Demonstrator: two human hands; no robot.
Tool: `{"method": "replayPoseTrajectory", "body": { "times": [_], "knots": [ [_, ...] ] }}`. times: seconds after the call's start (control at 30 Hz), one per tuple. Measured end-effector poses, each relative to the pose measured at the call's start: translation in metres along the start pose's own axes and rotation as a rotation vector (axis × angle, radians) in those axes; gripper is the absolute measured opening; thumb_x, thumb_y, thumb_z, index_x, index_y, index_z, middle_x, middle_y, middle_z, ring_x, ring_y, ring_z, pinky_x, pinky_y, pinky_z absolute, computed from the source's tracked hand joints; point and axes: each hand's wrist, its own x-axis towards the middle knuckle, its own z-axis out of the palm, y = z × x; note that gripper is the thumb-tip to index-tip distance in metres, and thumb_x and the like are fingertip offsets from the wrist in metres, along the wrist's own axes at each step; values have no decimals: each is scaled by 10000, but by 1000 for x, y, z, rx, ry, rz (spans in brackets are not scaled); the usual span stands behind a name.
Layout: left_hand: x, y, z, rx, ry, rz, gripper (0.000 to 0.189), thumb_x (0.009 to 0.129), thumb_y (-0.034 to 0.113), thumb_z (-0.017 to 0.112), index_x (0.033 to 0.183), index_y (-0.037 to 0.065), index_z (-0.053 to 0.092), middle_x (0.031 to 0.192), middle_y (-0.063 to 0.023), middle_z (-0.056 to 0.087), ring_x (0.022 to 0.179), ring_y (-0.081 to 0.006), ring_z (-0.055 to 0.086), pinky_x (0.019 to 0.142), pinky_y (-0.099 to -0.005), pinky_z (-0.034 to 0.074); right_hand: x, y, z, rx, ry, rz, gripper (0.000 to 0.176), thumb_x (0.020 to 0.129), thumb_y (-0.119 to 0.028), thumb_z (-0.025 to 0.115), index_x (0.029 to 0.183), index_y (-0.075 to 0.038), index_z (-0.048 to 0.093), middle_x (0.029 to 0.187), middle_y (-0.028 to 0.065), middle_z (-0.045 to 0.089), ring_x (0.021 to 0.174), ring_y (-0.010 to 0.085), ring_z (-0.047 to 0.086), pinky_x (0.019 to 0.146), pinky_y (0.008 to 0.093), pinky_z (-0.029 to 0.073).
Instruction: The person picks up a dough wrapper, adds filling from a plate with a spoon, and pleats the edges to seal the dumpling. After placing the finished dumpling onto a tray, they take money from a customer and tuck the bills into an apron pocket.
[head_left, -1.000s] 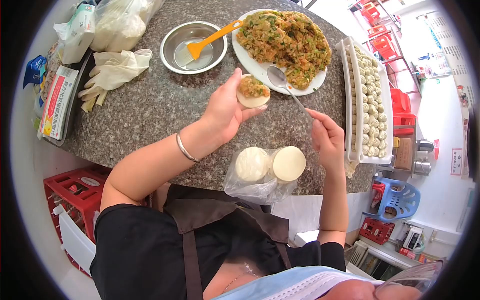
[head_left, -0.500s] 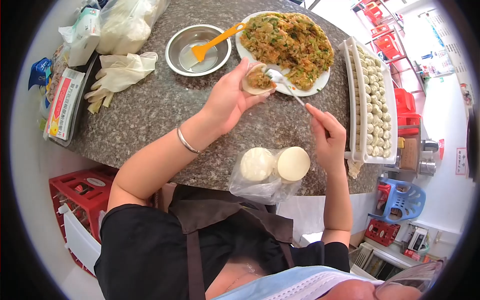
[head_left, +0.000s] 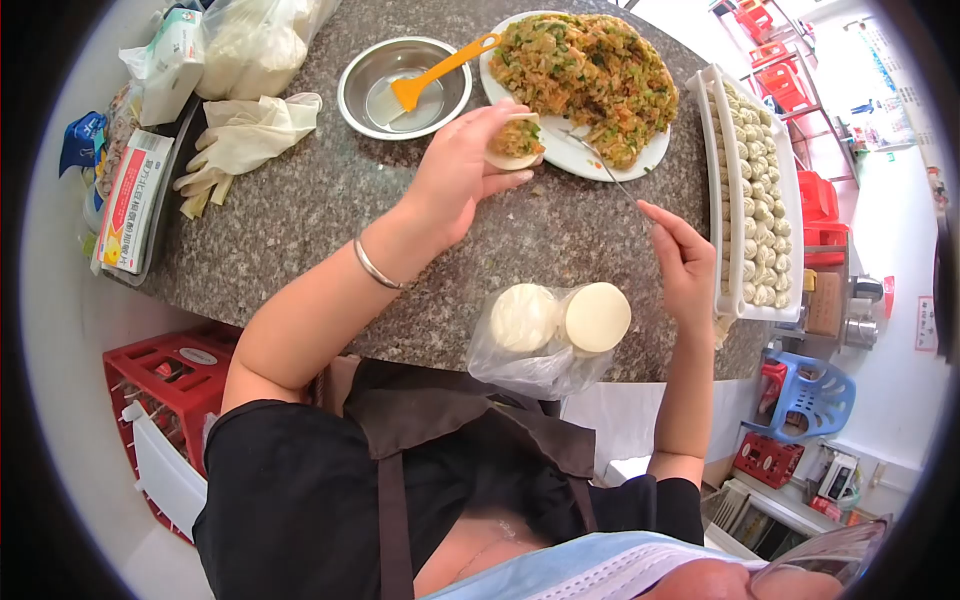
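My left hand (head_left: 468,165) cups a round dumpling wrapper (head_left: 497,160) with a mound of chopped filling (head_left: 518,139) on it. In my right hand (head_left: 683,255) the fingers are closed round the handle of a metal spoon (head_left: 622,188). The spoon's head lies at the near edge of the white plate (head_left: 578,162), by a large heap of vegetable filling (head_left: 590,75); its tip is hard to make out. Below my hands, two stacks of pale round wrappers (head_left: 597,317) sit in a clear plastic bag (head_left: 535,372) near the counter's front edge.
A steel bowl (head_left: 352,92) with an orange-handled brush (head_left: 432,75) stands left of the plate. On the right, a white tray (head_left: 735,235) holds rows of pleated dumplings (head_left: 762,210). Gloves (head_left: 245,140), a box (head_left: 133,203) and bags (head_left: 262,45) occupy the left side.
The spoon has come away from the filled wrapper, as my right hand moved right. My left hand's fingers have curled further around the wrapper. The whole view has shifted slightly.
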Motion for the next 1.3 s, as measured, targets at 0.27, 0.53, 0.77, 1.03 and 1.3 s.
{"method": "replayPoseTrajectory", "body": {
  "times": [0.27, 0.53, 0.77, 1.03, 1.3],
  "knots": [
    [11, 9, -11, 695, -154, -83, 419, 889, 391, 641, 1077, 17, 632, 960, -26, 649, 849, -76, 641, 693, -210, 532, -19, -20, -16, -369, -137, 75, 214, 904, -46, 540, 1072, 8, 660, 568, 43, 472, 510, 63, 388, 477, 249, 327],
    [10, 12, -9, 572, -139, -108, 413, 929, 339, 592, 1149, -11, 580, 1048, -79, 637, 907, -139, 660, 760, -249, 552, -3, -16, 2, -161, -248, 101, 213, 920, -87, 530, 1054, 12, 663, 594, 5, 497, 508, 67, 436, 484, 264, 368],
    [20, 11, -17, 17, -214, 29, 376, 896, 157, 637, 1209, -12, 515, 1110, -111, 629, 996, -167, 646, 848, -268, 534, 11, -2, -6, 144, -5, 271, 258, 938, -111, 540, 1158, -15, 637, 634, -91, 417, 592, 19, 420, 521, 190, 343],
    [11, 2, -8, 55, -209, 42, 381, 930, 136, 591, 1274, 14, 481, 1136, -65, 619, 979, -111, 629, 818, -216, 525, 39, -5, 34, -622, 210, -548, 235, 837, -84, 640, 1066, -33, 653, 848, 112, 627, 732, 293, 615, 708, 395, 491],
    [10, 10, -4, -6, -135, 307, 423, 919, 115, 608, 1305, 24, 460, 1122, -61, 622, 929, -113, 625, 751, -233, 534, 76, -13, 72, -396, 14, -531, 164, 758, -130, 711, 910, -69, 696, 823, 87, 614, 844, 272, 603, 763, 386, 484]
  ]
}}
